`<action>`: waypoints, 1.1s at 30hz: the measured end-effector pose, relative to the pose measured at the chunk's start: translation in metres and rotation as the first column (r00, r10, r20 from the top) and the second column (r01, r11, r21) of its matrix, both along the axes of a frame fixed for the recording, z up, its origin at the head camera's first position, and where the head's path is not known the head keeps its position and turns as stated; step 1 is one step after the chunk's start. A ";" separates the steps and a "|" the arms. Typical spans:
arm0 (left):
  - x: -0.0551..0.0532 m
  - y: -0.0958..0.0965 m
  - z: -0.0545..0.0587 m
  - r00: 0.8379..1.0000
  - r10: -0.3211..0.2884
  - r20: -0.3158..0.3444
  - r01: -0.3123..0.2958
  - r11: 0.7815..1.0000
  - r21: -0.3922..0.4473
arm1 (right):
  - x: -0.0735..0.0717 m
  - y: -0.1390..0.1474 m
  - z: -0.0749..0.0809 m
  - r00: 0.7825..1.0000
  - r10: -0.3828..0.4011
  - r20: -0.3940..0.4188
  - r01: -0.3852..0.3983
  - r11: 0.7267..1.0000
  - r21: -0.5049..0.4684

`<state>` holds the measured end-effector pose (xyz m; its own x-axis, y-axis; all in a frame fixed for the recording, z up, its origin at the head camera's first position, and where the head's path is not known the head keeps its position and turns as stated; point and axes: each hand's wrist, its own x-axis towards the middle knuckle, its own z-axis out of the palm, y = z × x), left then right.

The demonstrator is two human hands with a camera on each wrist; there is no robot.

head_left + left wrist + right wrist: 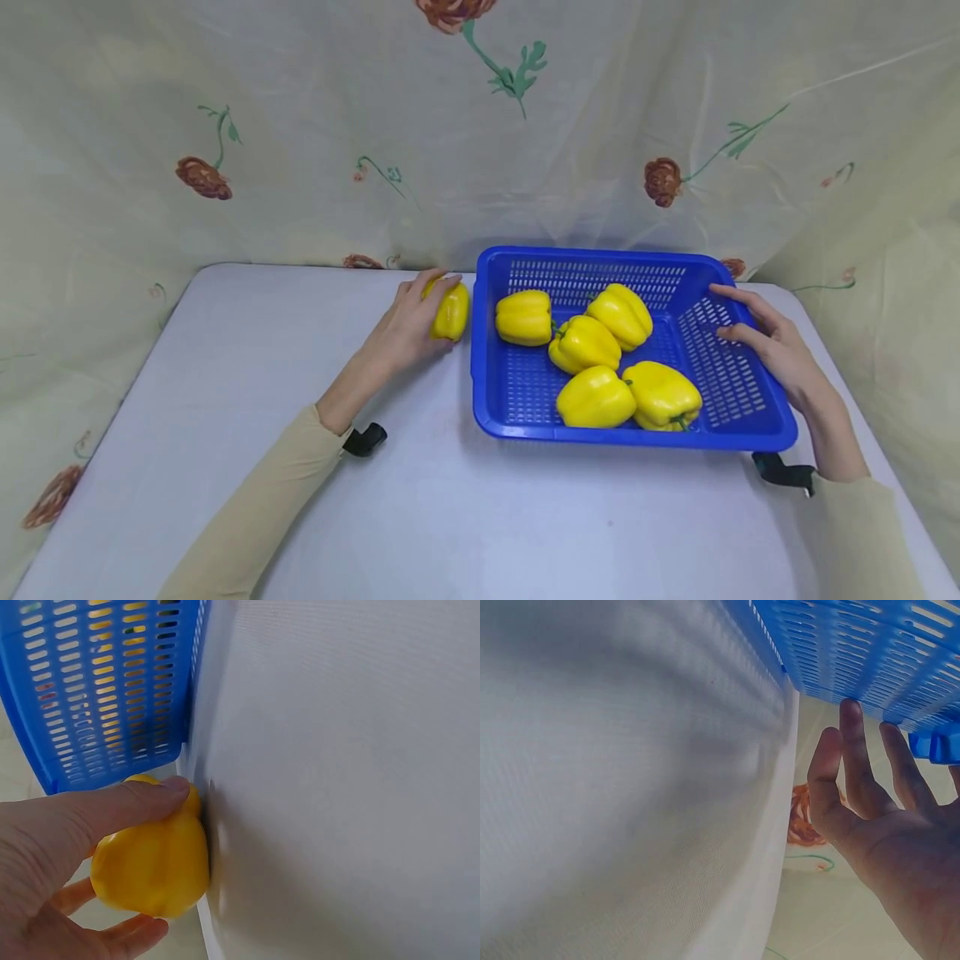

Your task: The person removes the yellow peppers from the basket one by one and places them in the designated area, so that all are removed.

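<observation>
My left hand [411, 321] holds a yellow bell pepper [452, 312] just left of the blue basket [630, 443]. In the left wrist view, the thumb lies across the pepper [154, 862] near its narrower end, with other fingers around its far side. The pepper is close against the white tabletop. My right hand [783, 354] holds the basket's right rim. Two digits reach over that rim to the inside, while other fingers [859, 761] show beneath the slotted wall in the right wrist view. Several yellow bell peppers [585, 343] lie loose inside the basket.
The basket stands toward the back right of the white table [360, 517]. Behind and beside the table hangs a pale curtain [300, 208] printed with brown flowers. Black wrist mounts [365, 439] sit under both forearms.
</observation>
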<state>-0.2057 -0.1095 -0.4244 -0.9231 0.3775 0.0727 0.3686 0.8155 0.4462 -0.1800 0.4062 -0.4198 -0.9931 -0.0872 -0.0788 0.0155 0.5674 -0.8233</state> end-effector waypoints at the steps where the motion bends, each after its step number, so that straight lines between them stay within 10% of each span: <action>1: 0.000 0.000 0.000 1.000 0.003 0.006 -0.003 1.000 -0.006 | 0.000 0.000 0.000 1.000 -0.008 0.005 0.008 1.000 0.003; 18: 0.010 -0.002 0.018 0.999 -0.030 0.028 0.032 0.996 -0.086 | 0.000 0.000 -0.003 1.000 -0.017 0.015 0.017 1.000 -0.005; 33: 0.017 0.002 0.071 0.972 -0.203 -0.117 0.197 0.979 -0.060 | 0.001 0.000 0.000 1.000 -0.028 0.002 0.028 1.000 0.000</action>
